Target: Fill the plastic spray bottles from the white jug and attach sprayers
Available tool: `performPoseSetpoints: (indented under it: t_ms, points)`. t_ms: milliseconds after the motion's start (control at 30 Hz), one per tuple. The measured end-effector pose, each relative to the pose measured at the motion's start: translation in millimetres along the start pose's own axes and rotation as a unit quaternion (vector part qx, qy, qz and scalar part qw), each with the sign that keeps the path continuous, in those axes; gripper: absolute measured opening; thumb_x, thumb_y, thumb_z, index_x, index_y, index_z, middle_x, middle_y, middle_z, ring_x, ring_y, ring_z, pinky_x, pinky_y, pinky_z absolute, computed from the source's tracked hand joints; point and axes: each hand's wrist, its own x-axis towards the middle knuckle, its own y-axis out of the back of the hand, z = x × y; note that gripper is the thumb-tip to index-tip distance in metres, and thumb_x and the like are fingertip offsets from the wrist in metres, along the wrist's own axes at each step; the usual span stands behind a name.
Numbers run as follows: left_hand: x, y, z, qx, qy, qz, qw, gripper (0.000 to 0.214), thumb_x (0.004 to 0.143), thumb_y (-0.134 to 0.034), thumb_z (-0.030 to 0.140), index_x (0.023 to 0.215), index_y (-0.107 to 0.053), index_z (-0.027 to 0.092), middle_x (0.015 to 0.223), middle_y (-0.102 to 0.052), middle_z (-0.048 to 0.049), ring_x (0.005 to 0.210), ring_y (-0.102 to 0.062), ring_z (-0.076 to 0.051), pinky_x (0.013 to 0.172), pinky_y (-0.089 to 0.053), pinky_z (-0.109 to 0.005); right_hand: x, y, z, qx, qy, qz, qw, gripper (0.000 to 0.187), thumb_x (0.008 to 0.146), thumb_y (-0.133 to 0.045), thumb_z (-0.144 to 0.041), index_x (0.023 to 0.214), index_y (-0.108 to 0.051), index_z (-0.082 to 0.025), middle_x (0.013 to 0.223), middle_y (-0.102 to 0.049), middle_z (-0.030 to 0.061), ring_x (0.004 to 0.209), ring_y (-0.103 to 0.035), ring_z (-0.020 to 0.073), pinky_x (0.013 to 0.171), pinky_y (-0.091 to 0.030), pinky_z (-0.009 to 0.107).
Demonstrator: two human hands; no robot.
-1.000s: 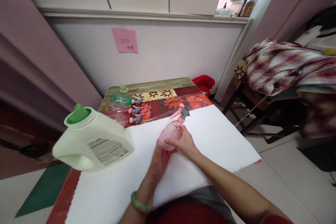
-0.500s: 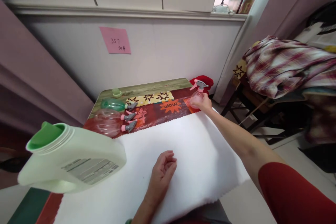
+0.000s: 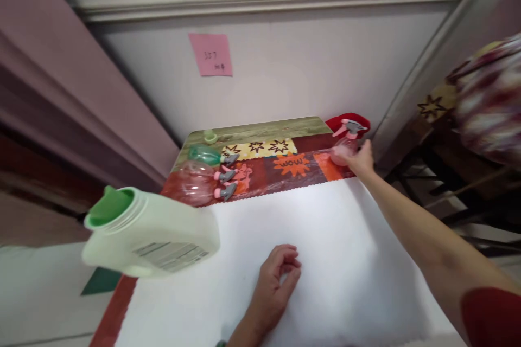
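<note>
My right hand (image 3: 360, 158) is stretched to the far right corner of the table, closed round a pink spray bottle (image 3: 345, 143) that stands upright there. My left hand (image 3: 279, 276) rests on the white cloth (image 3: 325, 238) near the table's front, fingers loosely curled with nothing in them. Three spray bottles lie on their sides at the far left: a green one (image 3: 203, 155) and two clear pink ones (image 3: 195, 184).
A large pale green detergent jug (image 3: 150, 236) with a green spout stands at the near left. A small green cap (image 3: 209, 136) sits at the far edge. A patterned red tablecloth (image 3: 291, 165) shows beyond the white cloth. A pink note (image 3: 210, 54) hangs on the wall.
My right hand carried the pink spray bottle from the table's middle to the far right corner. My left hand let go of it and came to rest on the white cloth.
</note>
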Motion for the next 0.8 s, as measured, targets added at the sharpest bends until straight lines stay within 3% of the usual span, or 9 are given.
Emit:
performPoseSetpoints:
  t_ms: [67,100,133,267,333,433,500,633,800]
  points:
    - [-1,-1.3,4,-0.002,0.007,0.003,1.000,0.018,0.096,-0.061,0.029,0.112,-0.066,0.022,0.125,-0.058,-0.0130,0.097,-0.066,-0.022,0.086,-0.056,-0.038,-23,-3,-6,0.077,-0.034,0.131,0.988,0.087,0.077,-0.076,-0.055,0.142,-0.042,-0.009,0.136,-0.056,0.0321,0.123,-0.060,0.0366,0.103,-0.047,0.049]
    - [-2,-1.6,5,-0.002,0.008,0.004,1.000,0.017,0.095,-0.062,0.028,0.110,-0.066,0.022,0.124,-0.058,-0.0132,0.096,-0.066,-0.021,0.086,-0.057,-0.038,-38,-4,-12,0.115,-0.013,0.163,0.980,0.071,0.086,-0.068,-0.054,0.138,-0.046,-0.011,0.131,-0.059,0.0314,0.121,-0.062,0.0327,0.102,-0.048,0.045]
    - [-2,-1.8,6,0.000,0.007,0.006,1.000,0.015,0.094,-0.063,0.027,0.108,-0.066,0.021,0.123,-0.059,-0.0134,0.095,-0.066,-0.021,0.085,-0.057,-0.038,-55,-5,-21,0.155,0.028,0.158,0.975,0.060,0.091,-0.062,-0.053,0.135,-0.049,-0.014,0.128,-0.062,0.0289,0.116,-0.065,0.0292,0.099,-0.050,0.042]
    - [-4,-1.6,6,0.002,-0.003,0.013,1.000,0.013,0.090,-0.065,0.023,0.103,-0.067,0.020,0.119,-0.061,-0.0138,0.090,-0.065,-0.020,0.083,-0.056,-0.038,-125,-9,-83,0.246,0.181,-0.036,0.951,0.041,0.090,-0.064,-0.052,0.114,-0.060,-0.019,0.104,-0.072,0.0118,0.095,-0.070,0.0250,0.090,-0.055,0.043]
    - [-5,-1.7,3,0.000,-0.007,0.015,1.000,0.014,0.089,-0.065,0.022,0.103,-0.067,0.019,0.119,-0.061,-0.0139,0.090,-0.066,-0.020,0.083,-0.056,-0.037,-154,-15,-123,0.244,0.230,-0.143,0.931,0.033,0.092,-0.063,-0.050,0.107,-0.065,-0.021,0.100,-0.074,0.0086,0.090,-0.070,0.0235,0.085,-0.056,0.039]
    - [-7,-2.6,-1,-0.001,-0.013,0.019,1.000,0.016,0.087,-0.066,0.021,0.103,-0.067,0.019,0.118,-0.060,-0.0134,0.088,-0.066,-0.019,0.082,-0.056,-0.037,-188,-38,-181,0.204,0.310,-0.238,0.898,0.025,0.093,-0.064,-0.044,0.106,-0.070,-0.024,0.104,-0.075,0.0069,0.095,-0.070,0.0234,0.090,-0.054,0.037]
    - [-8,-3.5,-5,-0.011,-0.018,0.024,0.999,0.017,0.086,-0.067,0.021,0.103,-0.067,0.020,0.116,-0.060,-0.0129,0.088,-0.066,-0.020,0.081,-0.057,-0.038,-206,-61,-215,0.130,0.357,-0.276,0.883,0.023,0.093,-0.065,-0.042,0.108,-0.072,-0.026,0.111,-0.076,0.0065,0.106,-0.067,0.0261,0.096,-0.049,0.039]
    - [-9,-4.5,-10,-0.031,-0.032,0.038,0.998,0.016,0.084,-0.069,0.023,0.100,-0.068,0.020,0.111,-0.062,-0.0119,0.086,-0.065,-0.020,0.080,-0.056,-0.038,-235,-107,-266,-0.020,0.419,-0.335,0.844,0.042,0.091,-0.067,-0.037,0.131,-0.066,-0.022,0.133,-0.070,0.0103,0.123,-0.057,0.0298,0.104,-0.040,0.042]
    - [-6,-4.9,-10,-0.027,-0.033,0.036,0.998,0.008,0.082,-0.072,0.026,0.087,-0.071,0.021,0.098,-0.065,-0.0091,0.086,-0.063,-0.023,0.075,-0.054,-0.036,-252,-135,-291,-0.104,0.425,-0.337,0.834,0.036,0.091,-0.061,-0.031,0.124,-0.069,-0.019,0.127,-0.071,0.0147,0.120,-0.055,0.0322,0.102,-0.035,0.045]
